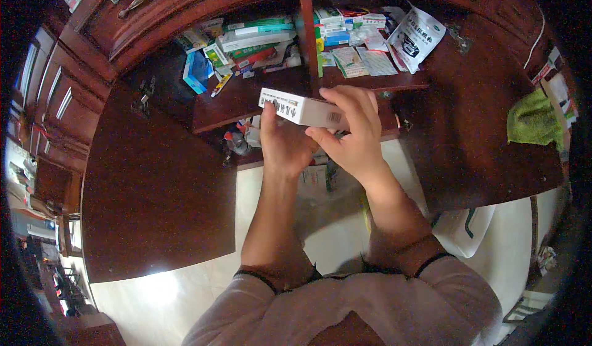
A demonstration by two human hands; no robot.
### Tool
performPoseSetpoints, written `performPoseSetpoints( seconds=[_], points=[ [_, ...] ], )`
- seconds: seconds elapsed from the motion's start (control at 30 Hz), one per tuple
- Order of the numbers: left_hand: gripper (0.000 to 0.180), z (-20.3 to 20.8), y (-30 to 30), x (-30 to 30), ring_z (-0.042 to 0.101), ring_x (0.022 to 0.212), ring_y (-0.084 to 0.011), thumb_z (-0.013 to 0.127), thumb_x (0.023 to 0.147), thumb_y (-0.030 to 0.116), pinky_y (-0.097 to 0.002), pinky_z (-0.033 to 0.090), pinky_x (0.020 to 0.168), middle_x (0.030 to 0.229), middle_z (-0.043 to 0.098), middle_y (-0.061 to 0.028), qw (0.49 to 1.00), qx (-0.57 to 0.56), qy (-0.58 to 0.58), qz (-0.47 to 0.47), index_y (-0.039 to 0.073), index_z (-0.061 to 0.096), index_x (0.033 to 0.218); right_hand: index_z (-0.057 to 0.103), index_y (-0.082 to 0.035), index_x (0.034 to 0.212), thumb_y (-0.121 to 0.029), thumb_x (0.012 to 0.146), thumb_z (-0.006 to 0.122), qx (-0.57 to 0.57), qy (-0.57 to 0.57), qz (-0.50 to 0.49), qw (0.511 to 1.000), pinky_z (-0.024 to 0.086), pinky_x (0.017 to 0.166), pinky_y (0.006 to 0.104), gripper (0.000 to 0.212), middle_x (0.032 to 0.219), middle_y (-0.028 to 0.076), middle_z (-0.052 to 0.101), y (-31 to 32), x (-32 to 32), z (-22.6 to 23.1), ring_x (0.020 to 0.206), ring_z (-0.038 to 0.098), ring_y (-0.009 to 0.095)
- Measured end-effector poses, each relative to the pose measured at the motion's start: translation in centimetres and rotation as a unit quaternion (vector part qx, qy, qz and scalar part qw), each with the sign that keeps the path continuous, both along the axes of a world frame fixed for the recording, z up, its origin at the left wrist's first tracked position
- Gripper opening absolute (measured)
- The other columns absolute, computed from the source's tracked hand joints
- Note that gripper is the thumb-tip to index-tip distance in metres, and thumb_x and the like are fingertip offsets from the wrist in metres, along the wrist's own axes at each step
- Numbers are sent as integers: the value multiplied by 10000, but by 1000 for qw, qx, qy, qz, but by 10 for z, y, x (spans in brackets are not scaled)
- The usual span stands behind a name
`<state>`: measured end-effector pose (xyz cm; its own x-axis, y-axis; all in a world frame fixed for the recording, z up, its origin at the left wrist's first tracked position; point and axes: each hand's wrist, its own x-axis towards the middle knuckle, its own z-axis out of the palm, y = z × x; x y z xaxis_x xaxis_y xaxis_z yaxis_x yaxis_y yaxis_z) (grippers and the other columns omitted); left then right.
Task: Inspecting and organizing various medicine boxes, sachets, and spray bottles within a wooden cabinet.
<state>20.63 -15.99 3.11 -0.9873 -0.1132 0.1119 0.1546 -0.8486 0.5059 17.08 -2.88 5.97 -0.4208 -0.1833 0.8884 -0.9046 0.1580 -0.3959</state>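
I saw left hand [282,147] and right hand [356,127] gripping a rectangular white carton [316,111]. Glossy pouch [419,34] sat near right edge of wooden shelf [394,82].

Assessed as a home; cannot confirm which room. Noted on the far side a dark wood cabinet [304,34], with doors [160,210] standing open to left and right. Found the shelves [225,113] crowded, in loose order, with small boxes [256,39], packets [377,62] and, at the right, a white pouch [417,39], resembling a household medicine store more than a shop display. Observed panelled woodwork [65,102] at far left, and a green cloth [534,119] draped beyond the right door. Recorded a pale, glossy floor [139,315] on the near side, reflecting light.
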Motion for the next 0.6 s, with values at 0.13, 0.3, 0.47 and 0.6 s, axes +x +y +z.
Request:
performPoseSetpoints(
  seconds=[0.13, 0.3, 0.47, 0.6],
  points=[
    [608, -1, -4, -3, 553, 964, -287, 396, 810, 617, -432, 482, 749, 1074, 560, -102, 996, 59, -2, -59, 90, 523, 1085, 547, -67, 1062, -172, 543, 768, 9, -5, 4, 1000, 422, 792, 382, 573, 1005, 129, 542, -2, -3, 0, 919, 510, 313],
    [565, 1, -5, -6, 548, 995, -302, 429, 800, 612, -457, 488, 763, 1088, 565, -104, 967, 188, 71, -156, 133, 540, 1079, 542, -51, 1000, -144, 567, 737, 4, -15, 18, 1000, 427, 783, 388, 484, 976, 127, 550, -4, -6, -4, 903, 518, 315],
    [524, -3, -7, -7, 544, 1005, -300, 479, 786, 592, -464, 483, 781, 1094, 565, -105, 969, 181, 71, -151, 153, 555, 1062, 541, -41, 941, -133, 586, 713, -3, -18, 26, 999, 437, 757, 388, 405, 931, 123, 560, -5, -6, -5, 866, 527, 314],
    [516, -2, -6, -7, 540, 1011, -300, 493, 782, 584, -467, 481, 784, 1099, 563, -109, 969, 177, 68, -158, 154, 558, 1059, 545, -37, 931, -130, 586, 714, -3, -20, 26, 999, 438, 752, 385, 395, 928, 120, 560, -4, -6, -5, 864, 526, 310]
  ],
)
